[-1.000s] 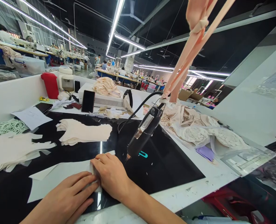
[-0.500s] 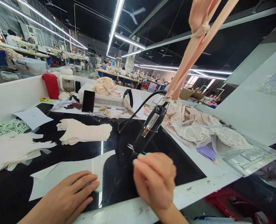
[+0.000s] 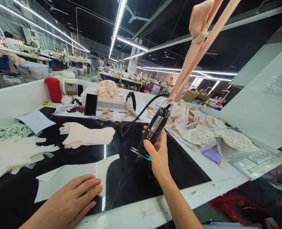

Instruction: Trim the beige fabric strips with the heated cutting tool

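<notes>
From where I'm standing, the person's right hand is gripping a black corded hand tool, thumb on the near side and fingers around the barrel, over the middle of the black bench top. The left hand is lying flat, fingers slightly apart, pressing a white fabric piece near the front edge. The tool's tip is pointing down right beside the teal-handled thread snips; I cannot tell whether they are touching, but a sideways pull could knock or snag them. The black cord is bowing out to the left and could catch on something if drawn taut. The glossy surface is offering little grip, so light pressure could let the fabric skid and crease. That piece is looking smooth and thin, with one folded corner and a curving, tapered end. Soft peach straps, knotted and stretched, are suspending the tool. Beyond, cream cut pieces are lying in a layered stack, while patterned white lace is heaping up at the right.
</notes>
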Demonstrator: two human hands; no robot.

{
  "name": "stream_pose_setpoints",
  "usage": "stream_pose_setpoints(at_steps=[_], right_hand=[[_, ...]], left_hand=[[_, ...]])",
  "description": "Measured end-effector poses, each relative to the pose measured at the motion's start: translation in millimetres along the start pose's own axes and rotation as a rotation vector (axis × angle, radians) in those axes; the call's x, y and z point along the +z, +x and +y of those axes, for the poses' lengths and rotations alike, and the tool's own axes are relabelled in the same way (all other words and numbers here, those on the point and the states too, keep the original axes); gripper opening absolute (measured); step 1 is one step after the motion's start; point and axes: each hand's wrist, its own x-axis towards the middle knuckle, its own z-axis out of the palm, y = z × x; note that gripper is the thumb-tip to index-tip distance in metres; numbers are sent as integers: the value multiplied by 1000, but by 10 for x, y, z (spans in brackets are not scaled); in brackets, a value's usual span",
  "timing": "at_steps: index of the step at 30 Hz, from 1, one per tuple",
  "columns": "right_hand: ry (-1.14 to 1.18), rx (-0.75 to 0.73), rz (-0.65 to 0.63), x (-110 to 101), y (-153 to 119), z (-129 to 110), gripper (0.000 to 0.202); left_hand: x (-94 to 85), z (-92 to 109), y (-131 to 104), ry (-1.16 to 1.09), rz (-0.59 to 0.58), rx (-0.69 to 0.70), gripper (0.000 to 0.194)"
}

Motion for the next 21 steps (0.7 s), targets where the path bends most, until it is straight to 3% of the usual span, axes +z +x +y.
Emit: stream_pose_setpoints(at_steps=[2,4,9,14,21], right_hand=[[29,40,-25,57,-2,-11,59],[45,41,-54,101,-6,-23,45],[162,-36,-76,205,6,-96,50],[115,-2,-37,357,-12,-184,36],[106,-52,4,533,-75,-288,44]], left_hand=[[-10,-9,1,3,-19,12,37],[-22,-22,-7,-10,-55,20,41],[-39,-42,-31,-13,-105,29,43],[-35,-40,-37,46,-127,47,40],[-78,12,25,-12,-79,27,33]])
